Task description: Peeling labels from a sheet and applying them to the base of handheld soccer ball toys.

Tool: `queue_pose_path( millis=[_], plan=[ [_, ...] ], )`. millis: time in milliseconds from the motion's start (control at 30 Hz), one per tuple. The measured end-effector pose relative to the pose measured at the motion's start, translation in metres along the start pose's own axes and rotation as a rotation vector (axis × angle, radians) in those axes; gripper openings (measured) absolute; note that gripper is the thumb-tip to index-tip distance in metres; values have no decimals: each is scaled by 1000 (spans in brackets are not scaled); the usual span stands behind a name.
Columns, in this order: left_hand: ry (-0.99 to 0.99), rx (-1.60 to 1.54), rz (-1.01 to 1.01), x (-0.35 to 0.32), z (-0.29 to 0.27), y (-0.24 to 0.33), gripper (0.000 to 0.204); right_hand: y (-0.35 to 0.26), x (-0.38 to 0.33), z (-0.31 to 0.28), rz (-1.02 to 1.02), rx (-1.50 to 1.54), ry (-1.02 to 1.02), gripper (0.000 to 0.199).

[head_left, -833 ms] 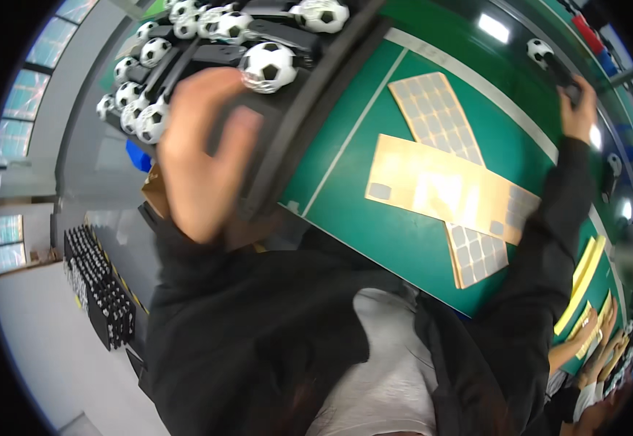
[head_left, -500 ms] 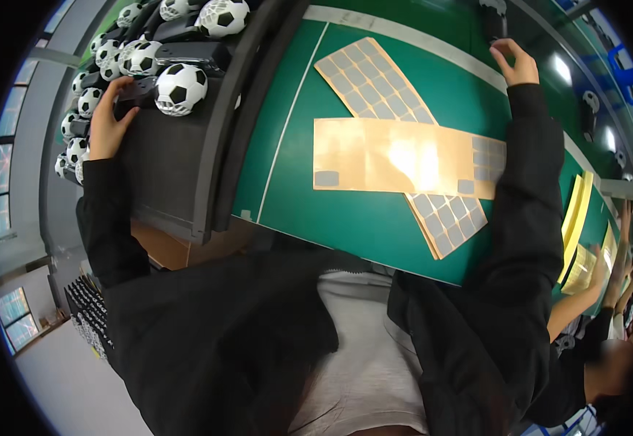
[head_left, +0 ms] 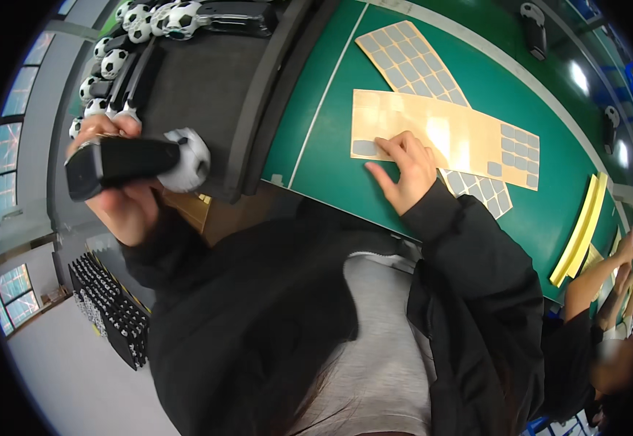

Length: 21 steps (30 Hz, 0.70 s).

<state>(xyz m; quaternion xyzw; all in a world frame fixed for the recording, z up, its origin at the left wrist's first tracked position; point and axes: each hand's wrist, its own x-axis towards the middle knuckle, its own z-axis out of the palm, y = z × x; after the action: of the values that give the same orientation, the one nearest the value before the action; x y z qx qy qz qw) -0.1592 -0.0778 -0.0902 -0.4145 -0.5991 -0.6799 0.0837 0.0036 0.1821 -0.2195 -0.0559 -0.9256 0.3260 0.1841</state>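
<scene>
My left hand [head_left: 129, 211] grips a black device with a soccer-ball end [head_left: 136, 161], raised near the black tray. Its black body points left and the black-and-white ball points right, slightly blurred. My right hand [head_left: 412, 174] is over a shiny tan sticker backing sheet [head_left: 451, 134], thumb and index finger apart. The index fingertip is at a grey sticker [head_left: 362, 147] in the sheet's near left corner; I cannot tell whether it has lifted. More grey stickers remain at the sheet's right end. Beneath lies a slanted sheet full of grey stickers [head_left: 414, 62].
Several similar soccer-ball devices [head_left: 233, 18] lie in the black tray [head_left: 193, 94] on the left. The green table [head_left: 324, 171] carries the sheets. Yellow strips [head_left: 582, 229] lie at right, near a co-worker's hand [head_left: 625, 249]. Another device [head_left: 533, 33] lies beyond the table's far edge.
My left hand has lifted a soccer-ball device out of the tray and toward me. My right hand has come back from the far right to the sticker sheet. The view has shifted.
</scene>
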Motion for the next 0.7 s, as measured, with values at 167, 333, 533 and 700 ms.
queue_pose_path(
  millis=[167, 333, 533, 700],
  plan=[
    [-18, -588, 88, -30, 63, 6, 71, 2, -3, 18, -35, -19, 46, 28],
    [4, -660, -173, -35, 113, 6, 79, -6, 5, 20, -28, -44, 97, 22],
    [-156, -1234, -141, -31, 148, -27, 87, 4, 9, 21, -146, 212, 20, 23],
    [-241, -1253, -40, -26, 165, -61, 76, 12, 7, 10, -55, 418, -44, 22]
  ],
)
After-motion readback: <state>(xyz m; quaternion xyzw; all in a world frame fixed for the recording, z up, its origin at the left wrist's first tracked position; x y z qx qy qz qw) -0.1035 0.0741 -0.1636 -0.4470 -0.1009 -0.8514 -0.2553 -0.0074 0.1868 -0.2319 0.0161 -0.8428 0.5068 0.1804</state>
